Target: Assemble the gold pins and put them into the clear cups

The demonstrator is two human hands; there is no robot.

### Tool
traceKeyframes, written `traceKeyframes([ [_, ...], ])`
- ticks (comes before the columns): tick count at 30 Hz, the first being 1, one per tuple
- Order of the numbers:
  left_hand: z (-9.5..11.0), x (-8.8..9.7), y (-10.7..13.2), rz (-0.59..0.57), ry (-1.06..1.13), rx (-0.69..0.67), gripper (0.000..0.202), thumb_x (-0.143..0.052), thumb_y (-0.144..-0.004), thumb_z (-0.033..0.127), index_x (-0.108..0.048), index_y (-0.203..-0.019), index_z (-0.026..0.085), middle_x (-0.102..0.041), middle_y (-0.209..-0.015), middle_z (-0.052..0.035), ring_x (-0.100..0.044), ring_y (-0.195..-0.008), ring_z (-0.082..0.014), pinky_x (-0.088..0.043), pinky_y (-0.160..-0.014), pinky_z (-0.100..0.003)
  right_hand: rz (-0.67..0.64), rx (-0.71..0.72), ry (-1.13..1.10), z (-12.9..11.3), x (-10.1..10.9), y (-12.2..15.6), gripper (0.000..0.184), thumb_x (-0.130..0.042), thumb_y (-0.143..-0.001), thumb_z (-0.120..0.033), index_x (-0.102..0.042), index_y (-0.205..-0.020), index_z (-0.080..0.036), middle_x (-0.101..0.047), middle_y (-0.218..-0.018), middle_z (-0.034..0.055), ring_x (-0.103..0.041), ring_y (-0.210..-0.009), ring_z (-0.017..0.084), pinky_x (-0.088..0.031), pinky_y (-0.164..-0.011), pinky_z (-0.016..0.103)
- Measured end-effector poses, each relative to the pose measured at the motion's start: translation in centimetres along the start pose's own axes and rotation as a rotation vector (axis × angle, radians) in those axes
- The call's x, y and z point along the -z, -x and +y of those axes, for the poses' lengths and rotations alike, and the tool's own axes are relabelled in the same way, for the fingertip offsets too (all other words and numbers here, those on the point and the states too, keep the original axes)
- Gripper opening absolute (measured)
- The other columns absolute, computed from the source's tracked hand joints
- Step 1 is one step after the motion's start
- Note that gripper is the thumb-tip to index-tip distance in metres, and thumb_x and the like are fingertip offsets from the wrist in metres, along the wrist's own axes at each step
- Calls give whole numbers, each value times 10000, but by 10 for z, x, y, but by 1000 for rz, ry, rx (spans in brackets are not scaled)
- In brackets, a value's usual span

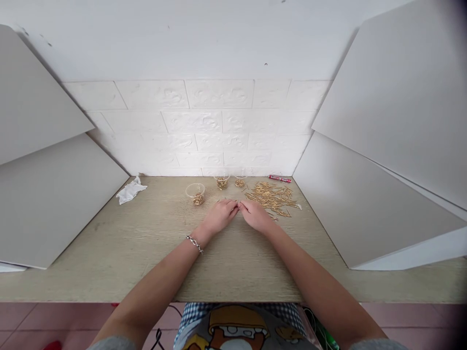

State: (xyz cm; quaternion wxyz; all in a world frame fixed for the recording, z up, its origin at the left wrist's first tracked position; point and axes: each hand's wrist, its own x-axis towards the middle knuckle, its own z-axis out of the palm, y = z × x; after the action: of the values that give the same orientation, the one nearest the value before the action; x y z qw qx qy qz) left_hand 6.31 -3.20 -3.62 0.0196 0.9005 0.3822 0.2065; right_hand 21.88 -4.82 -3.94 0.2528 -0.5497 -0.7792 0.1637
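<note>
My left hand (220, 215) and my right hand (255, 214) rest on the wooden table (146, 243), fingertips meeting in a pinch at the middle. Both pinch a small thin gold piece that is too small to name. A silver bracelet (194, 243) sits on my left wrist. A pile of thin gold sticks (272, 197) lies just beyond my right hand. Three small clear cups hold gold bits: one (196, 193) beyond my left hand, two (222, 181) (240, 180) further back by the wall.
A crumpled white cloth (130, 191) lies at the back left. A red pen-like object (279, 178) rests against the white brick wall. Grey panels (47, 194) (365, 209) close in the table on both sides. The table's front edge is near my lap.
</note>
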Motion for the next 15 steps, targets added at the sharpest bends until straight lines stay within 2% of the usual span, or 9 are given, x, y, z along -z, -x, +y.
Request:
traceKeyframes([
  [3,0,7,-1,10,-20,-41,233,-385,-901,265,-589,-864,157,-631,-825,-66,-572,-788,-169,-448,-747,-296,15,-32,107,-2,2,0,318,-291,-920,-273,-535,-735,-188,-591,-752,29,-512,-696,142,-313,-610,243],
  [5,-3,17,-2,94,-71,-44,223,-418,-887,287,-592,-950,164,-632,-950,-84,-564,-901,-194,-437,-828,-332,21,-74,198,-4,3,0,313,-295,-917,-272,-553,-763,-186,-603,-785,46,-525,-721,153,-313,-610,249],
  [7,-10,31,-3,222,-148,39,251,-419,-881,307,-597,-980,160,-603,-1066,-109,-530,-1009,-222,-407,-903,-366,-3,-104,269,-5,2,0,312,-297,-916,-277,-570,-799,-184,-615,-822,58,-539,-749,163,-320,-612,251],
  [9,-21,48,-2,307,-196,235,279,-409,-877,332,-613,-963,163,-599,-1053,-113,-535,-1001,-228,-411,-903,-367,-42,-118,317,-6,1,0,320,-289,-917,-281,-585,-837,-186,-628,-857,63,-554,-770,169,-331,-617,254],
  [11,-33,62,0,270,-186,463,304,-393,-870,354,-626,-927,167,-618,-975,-105,-568,-927,-226,-446,-834,-349,-71,-129,360,-7,0,0,332,-281,-917,-280,-597,-864,-189,-639,-885,67,-569,-785,176,-346,-625,259],
  [12,-37,68,1,200,-168,563,315,-382,-868,362,-629,-916,173,-627,-940,-99,-584,-889,-224,-458,-800,-343,-84,-134,380,-8,-1,0,338,-280,-916,-281,-602,-874,-189,-644,-895,70,-575,-791,181,-354,-632,263],
  [15,-44,74,5,9,-182,705,346,-362,-857,382,-631,-911,171,-638,-949,-112,-598,-887,-238,-462,-770,-339,-124,-143,418,-9,-4,0,346,-283,-913,-287,-613,-900,-185,-651,-913,84,-586,-813,193,-373,-663,275],
])
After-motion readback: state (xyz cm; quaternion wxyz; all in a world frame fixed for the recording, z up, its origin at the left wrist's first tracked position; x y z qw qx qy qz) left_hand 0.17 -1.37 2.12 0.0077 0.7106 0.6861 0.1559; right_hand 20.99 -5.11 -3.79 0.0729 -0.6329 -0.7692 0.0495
